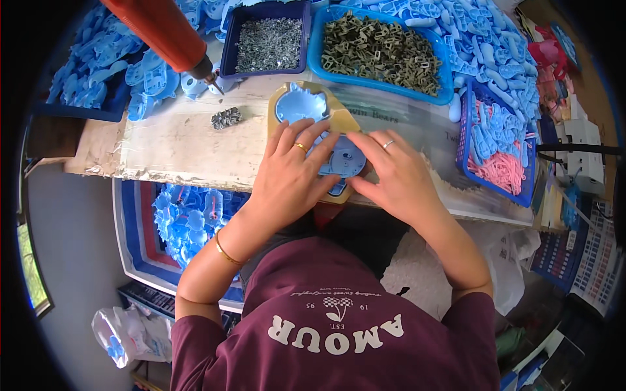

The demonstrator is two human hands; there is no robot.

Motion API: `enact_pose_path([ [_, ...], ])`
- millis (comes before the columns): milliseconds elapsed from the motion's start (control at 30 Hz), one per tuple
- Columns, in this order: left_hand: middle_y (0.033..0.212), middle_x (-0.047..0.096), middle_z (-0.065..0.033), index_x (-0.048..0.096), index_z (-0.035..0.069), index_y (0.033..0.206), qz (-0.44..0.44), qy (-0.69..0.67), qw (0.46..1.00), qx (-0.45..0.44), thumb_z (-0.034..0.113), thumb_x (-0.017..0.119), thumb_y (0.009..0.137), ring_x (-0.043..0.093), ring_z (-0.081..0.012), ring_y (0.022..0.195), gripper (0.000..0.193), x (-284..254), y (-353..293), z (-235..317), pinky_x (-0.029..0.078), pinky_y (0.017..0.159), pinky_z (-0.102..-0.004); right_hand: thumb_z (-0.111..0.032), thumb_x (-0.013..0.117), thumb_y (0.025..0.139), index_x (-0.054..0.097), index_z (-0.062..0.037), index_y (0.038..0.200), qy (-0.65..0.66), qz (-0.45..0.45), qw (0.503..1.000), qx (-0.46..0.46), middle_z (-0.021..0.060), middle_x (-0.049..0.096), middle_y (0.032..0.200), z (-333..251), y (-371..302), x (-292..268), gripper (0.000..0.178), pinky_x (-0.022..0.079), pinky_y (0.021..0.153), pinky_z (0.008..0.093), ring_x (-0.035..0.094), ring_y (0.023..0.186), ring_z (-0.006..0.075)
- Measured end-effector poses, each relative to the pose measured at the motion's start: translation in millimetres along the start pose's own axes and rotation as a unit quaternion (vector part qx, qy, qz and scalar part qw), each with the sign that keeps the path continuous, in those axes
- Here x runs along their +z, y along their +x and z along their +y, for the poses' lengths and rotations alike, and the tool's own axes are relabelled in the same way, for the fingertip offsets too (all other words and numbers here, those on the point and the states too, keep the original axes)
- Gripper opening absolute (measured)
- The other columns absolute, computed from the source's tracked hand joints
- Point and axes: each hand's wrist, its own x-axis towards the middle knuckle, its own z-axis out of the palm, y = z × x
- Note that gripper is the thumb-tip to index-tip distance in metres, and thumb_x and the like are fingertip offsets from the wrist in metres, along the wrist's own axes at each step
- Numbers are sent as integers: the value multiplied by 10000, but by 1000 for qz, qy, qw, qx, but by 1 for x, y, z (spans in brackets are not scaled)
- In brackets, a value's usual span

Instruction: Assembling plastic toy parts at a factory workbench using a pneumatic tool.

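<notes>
On a yellow-brown jig (340, 116) at the table's front edge sits a blue plastic shell (347, 158) with small round details. My left hand (290, 166) lies over the shell's left side, fingers fanned forward, with thumb and index finger at its edge. From the other side, my right hand (399, 174) grips the shell's right edge between thumb and fingers. Ahead of my fingers, a shallow blue rounded part (301, 104) rests in the jig's far end. My fingers hide some of the shell's left side.
An orange-red electric screwdriver (160, 32) hangs at upper left, above a small metal pile (226, 118). Behind the jig stand a dark blue tray (225, 55) of small shiny parts and a blue tray (316, 49) of metal clips. A purple-blue basket (464, 140) holds blue and pink pieces.
</notes>
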Motion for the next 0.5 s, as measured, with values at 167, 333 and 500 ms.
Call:
enact_pose_path([
  [167, 1389, 545, -122, 577, 69, 1364, 2, -6, 1000, -2, 264, 768, 811, 511, -352, 1258, 617, 3, 2, -1, 422, 1069, -472, -192, 809, 778, 605, -60, 1313, -45, -28, 999, 1, 124, 620, 1163, 1, 5, -5, 588, 520, 905, 399, 606, 1102, 312],
  [333, 1395, 534, -127, 578, 64, 1353, -11, 4, 1000, -6, 259, 768, 821, 508, -356, 1259, 597, 0, -2, -1, 422, 1069, -476, -121, 697, 909, 676, -36, 1190, 149, 49, 984, 78, 120, 703, 966, 48, 46, -24, 295, 540, 785, 327, 687, 849, 280],
  [500, 1410, 526, -131, 572, 64, 1361, -8, 5, 1000, 1, 253, 770, 822, 494, -362, 1275, 605, 2, 0, 3, 415, 1080, -482, -88, 630, 928, 698, -87, 1127, -103, 153, 983, 18, 108, 709, 999, 129, 106, -22, 210, 549, 749, 390, 691, 887, 302],
])
